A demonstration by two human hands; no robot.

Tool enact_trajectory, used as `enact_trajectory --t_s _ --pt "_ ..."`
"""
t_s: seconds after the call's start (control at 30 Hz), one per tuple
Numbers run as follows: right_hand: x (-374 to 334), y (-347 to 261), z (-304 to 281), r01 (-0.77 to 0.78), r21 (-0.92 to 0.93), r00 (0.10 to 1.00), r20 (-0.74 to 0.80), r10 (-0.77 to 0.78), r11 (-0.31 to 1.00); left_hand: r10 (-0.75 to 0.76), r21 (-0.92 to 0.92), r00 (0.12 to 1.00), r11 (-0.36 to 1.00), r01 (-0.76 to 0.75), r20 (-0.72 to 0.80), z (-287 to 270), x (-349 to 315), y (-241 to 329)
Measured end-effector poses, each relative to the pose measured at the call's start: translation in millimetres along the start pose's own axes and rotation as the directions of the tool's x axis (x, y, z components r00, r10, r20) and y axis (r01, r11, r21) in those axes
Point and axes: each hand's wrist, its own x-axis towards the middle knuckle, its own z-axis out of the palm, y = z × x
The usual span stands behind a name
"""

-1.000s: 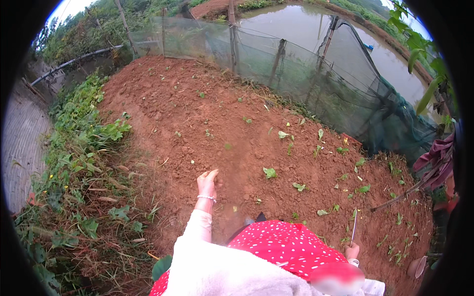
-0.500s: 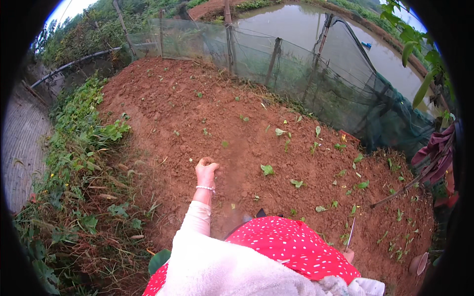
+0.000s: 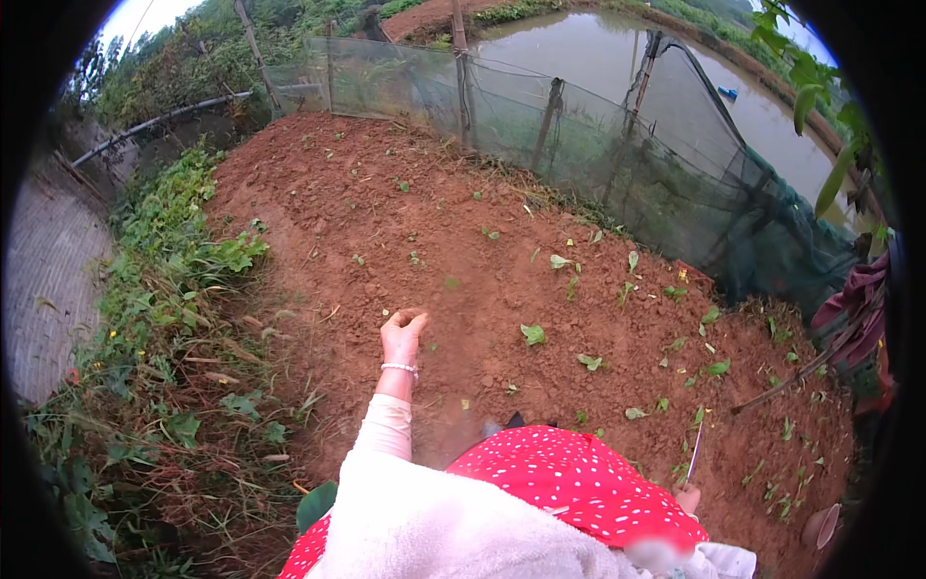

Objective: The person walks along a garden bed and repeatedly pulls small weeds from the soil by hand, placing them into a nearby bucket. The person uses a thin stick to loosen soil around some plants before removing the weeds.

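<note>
My left hand point(image 3: 402, 338) reaches out over reddish-brown soil point(image 3: 318, 203), a beaded bracelet point(image 3: 398, 368) round its wrist. Its fingers are bent in toward the thumb in a pinch; what they hold, if anything, is too small to make out. Low on the right, my right hand point(image 3: 687, 498) shows only partly beyond the red dotted cloth point(image 3: 559, 473) over my front. A thin, straight metal blade point(image 3: 694, 454) points up from its closed fingers; the handle is hidden. Small green seedlings point(image 3: 533, 334) lie or stand scattered over the soil, mostly to the right of my left hand.
A mesh net fence point(image 3: 598, 145) on wooden posts borders the far side, with a pond point(image 3: 569, 41) behind it. Weeds point(image 3: 183, 386) and a grey paved strip point(image 3: 53, 280) run along the left. At lower right lies a pot point(image 3: 822, 526), below a stick point(image 3: 781, 386).
The whole view has shifted slightly, so the ground sits a little farther right and lower. My left fingers now extend slightly more to the right. My right hand still holds the blade.
</note>
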Motion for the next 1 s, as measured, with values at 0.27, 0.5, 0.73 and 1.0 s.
enact_trajectory --t_s 0.27,0.5,0.73,1.0 --pt "-12.3 -12.6 -11.6 -0.155 -0.042 0.985 -0.087 0.151 0.987 -0.003 -0.163 0.995 0.987 0.019 0.098 12.6 17.9 -21.9" --pt "-51.5 33.3 -35.2 -0.320 -0.176 0.929 -0.250 0.273 0.931 -0.110 0.016 0.977 0.994 0.109 0.184 55.8 33.5 -38.7" --pt "-123.6 76.7 -22.5 -0.493 -0.103 0.830 -0.352 0.432 0.864 -0.035 0.043 0.940 0.999 0.021 0.338 129.5 33.6 -26.7" --pt "-137.8 73.9 -28.8 -0.573 0.030 0.779 -0.292 0.555 0.819 -0.124 0.101 0.870 0.991 0.085 0.478 179.5 7.8 -20.5"
